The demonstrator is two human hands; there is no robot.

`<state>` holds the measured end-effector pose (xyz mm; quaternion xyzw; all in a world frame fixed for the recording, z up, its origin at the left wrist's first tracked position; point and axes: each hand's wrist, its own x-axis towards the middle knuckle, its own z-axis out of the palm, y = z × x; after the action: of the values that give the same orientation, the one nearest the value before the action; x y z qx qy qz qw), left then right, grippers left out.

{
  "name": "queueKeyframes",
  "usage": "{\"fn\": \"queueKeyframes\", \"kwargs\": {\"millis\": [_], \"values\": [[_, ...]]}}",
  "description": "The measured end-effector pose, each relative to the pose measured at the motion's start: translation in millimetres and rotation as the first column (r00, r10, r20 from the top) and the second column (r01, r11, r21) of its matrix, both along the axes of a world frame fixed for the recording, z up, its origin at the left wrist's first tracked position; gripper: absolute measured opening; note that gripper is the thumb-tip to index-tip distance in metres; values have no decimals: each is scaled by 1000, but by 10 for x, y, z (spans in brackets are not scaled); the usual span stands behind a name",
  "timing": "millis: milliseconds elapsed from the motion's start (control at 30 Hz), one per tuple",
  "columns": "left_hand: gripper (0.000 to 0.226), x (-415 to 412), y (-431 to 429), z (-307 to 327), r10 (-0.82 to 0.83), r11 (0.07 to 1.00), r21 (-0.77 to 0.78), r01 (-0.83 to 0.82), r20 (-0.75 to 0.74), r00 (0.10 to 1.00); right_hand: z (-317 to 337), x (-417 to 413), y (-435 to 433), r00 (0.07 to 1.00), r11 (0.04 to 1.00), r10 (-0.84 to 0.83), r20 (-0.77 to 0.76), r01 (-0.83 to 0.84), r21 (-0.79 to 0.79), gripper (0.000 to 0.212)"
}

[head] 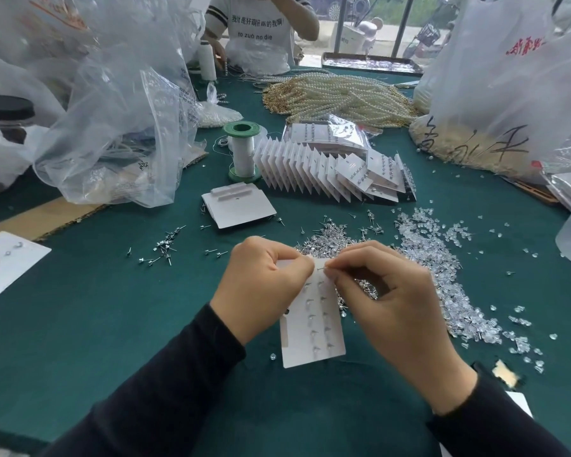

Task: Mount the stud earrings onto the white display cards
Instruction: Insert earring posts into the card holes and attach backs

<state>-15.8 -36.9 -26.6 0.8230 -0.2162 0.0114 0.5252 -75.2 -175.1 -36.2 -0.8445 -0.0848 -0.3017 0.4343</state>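
The surface [112, 324] is a deep teal green. The display card [314, 344] is plain white, dotted with two columns of silver studs; the stud earring [321, 268] at its top edge is silver, like the loose pile [330, 237] behind. The earring backs [442, 268] are clear. The sleeves [165, 390] are black. The spool [242, 150] has green ends and white thread. The pearl strands [340, 94] are cream with gold ends.
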Motion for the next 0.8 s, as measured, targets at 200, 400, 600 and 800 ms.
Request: {"fn": "queueKeyframes", "kwargs": {"millis": [200, 400, 600, 800], "values": [[31, -16, -3, 3, 2, 1000, 3, -2, 12, 1000, -25, 6, 6, 1000, 1000, -6, -18, 6, 3, 11], [35, -26, -5, 6, -13, 1000, 22, 12, 42, 999, -41, 7, 29, 1000, 1000, -3, -6, 3, -7, 9], [37, -31, 30, 23, -40, 999, -1, 40, 21, 999, -18, 0, 58, 1000, 1000, 16, -9, -16, 11, 8], [42, -35, 2, 35, -67, 993, -101, 58, -86, 994, 33, -55, 41, 999, 998, -28, 44, 31, -58, 4]]}}
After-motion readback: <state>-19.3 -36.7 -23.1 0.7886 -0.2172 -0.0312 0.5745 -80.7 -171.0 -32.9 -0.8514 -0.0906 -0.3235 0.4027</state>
